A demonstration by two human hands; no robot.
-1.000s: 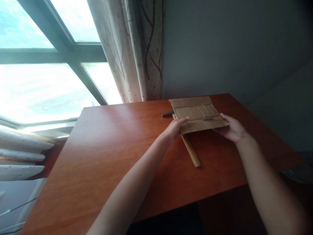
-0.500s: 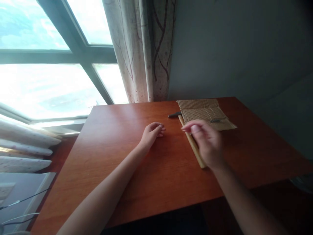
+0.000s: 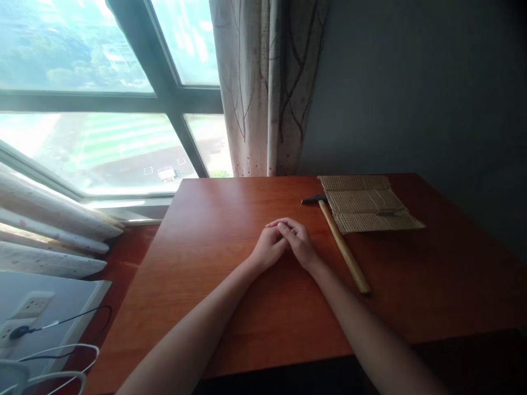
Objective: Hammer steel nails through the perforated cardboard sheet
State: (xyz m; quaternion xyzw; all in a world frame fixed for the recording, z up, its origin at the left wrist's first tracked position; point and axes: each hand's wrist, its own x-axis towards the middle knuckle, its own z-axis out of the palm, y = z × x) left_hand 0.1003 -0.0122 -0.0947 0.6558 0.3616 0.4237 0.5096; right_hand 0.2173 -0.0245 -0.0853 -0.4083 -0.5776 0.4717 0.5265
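My left hand (image 3: 269, 247) and my right hand (image 3: 298, 241) rest together on the red-brown table (image 3: 230, 296), fingers curled and touching each other, with nothing in them. To their right lies a hammer (image 3: 343, 249) with a long wooden handle and a dark head. The head end tucks under a folded piece of corrugated cardboard (image 3: 366, 206) at the far right of the table. A small dark metal piece (image 3: 387, 212) lies on the cardboard. Both hands are well clear of the hammer and the cardboard.
A large window (image 3: 102, 109) and a patterned curtain (image 3: 267, 82) stand behind the table, next to a grey wall (image 3: 411, 82). At lower left are a white power strip (image 3: 28, 307) with a plugged cable and white wires.
Both hands let go of the cardboard, drew back toward me and came together at the table's middle. The camera view shifted left, so the cardboard and hammer now sit further right.
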